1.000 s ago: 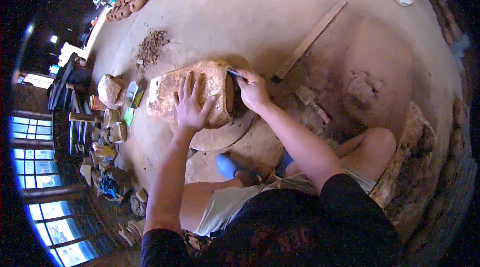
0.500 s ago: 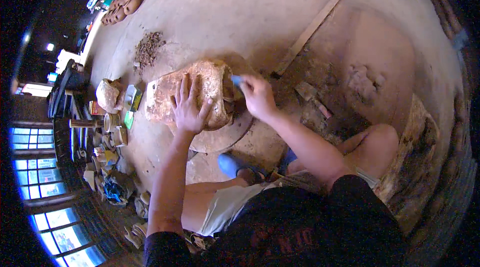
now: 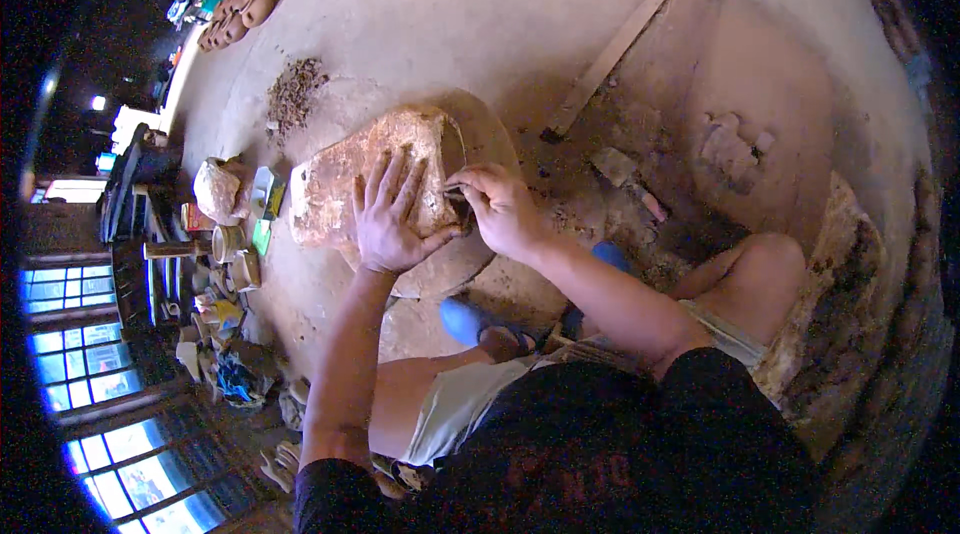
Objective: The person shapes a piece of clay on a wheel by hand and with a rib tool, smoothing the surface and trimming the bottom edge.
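A bulky, stained cream-and-brown block, perhaps a mould (image 3: pixel 335 169), lies on a round base (image 3: pixel 450 269) on the floor in front of me. My left hand (image 3: pixel 392 222) rests flat on its upper face, fingers spread, thumb reaching toward the right edge. At the block's right end, beside a dark opening, my right hand (image 3: pixel 498 209) is closed in a pinch. A small dark sliver shows at its fingertips; what it is, I cannot make out. The inside of the opening is mostly hidden by my hands.
A wooden plank (image 3: pixel 620 49) lies at far right, with a flat-bladed scraper (image 3: pixel 630 179) and broken clay lumps (image 3: pixel 735 146) nearby. Crumbs (image 3: pixel 297 94) are heaped beyond the block. Pots and containers (image 3: pixel 230 244) crowd the left; clay pieces (image 3: pixel 250 4) are stacked far left.
The blue thing in my right hand no longer shows. That hand has shifted left and down, its fingertips now at the block's edge. My left hand has slid slightly right.
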The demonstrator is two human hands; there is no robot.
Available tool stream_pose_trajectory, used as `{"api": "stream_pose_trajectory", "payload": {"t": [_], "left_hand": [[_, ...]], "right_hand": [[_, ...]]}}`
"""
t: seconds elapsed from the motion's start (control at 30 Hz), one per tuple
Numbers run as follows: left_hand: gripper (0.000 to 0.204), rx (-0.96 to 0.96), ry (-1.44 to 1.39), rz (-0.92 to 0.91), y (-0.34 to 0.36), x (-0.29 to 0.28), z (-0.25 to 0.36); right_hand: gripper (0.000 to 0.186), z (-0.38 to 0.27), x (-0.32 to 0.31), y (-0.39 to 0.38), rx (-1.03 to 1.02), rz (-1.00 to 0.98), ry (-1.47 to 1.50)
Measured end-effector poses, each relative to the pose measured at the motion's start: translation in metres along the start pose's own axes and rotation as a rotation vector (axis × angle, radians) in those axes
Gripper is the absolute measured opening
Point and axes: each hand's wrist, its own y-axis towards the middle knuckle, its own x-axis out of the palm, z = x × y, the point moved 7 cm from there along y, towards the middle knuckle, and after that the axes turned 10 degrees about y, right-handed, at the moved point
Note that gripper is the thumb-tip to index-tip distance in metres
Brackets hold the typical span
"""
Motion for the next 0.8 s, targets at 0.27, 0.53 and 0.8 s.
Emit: {"api": "stream_pose_trajectory", "payload": {"t": [0.27,0.53,0.8], "left_hand": [[0.119,0.036,-0.047,0.008,0.0,-0.008,0.014],[0.051,0.03,-0.3,0.137,-0.029,-0.059,0.073],[0.021,-0.641,-0.632,0.138,0.001,-0.001,-0.031]], "right_hand": [[0.02,0.026,0.011,-0.066,0.28,0.097,0.127],[0.018,-0.017,0.003,-0.063,0.531,-0.059,0.468],[0.023,0.072,-0.041,-0.017,0.78,0.447,0.816]]}}
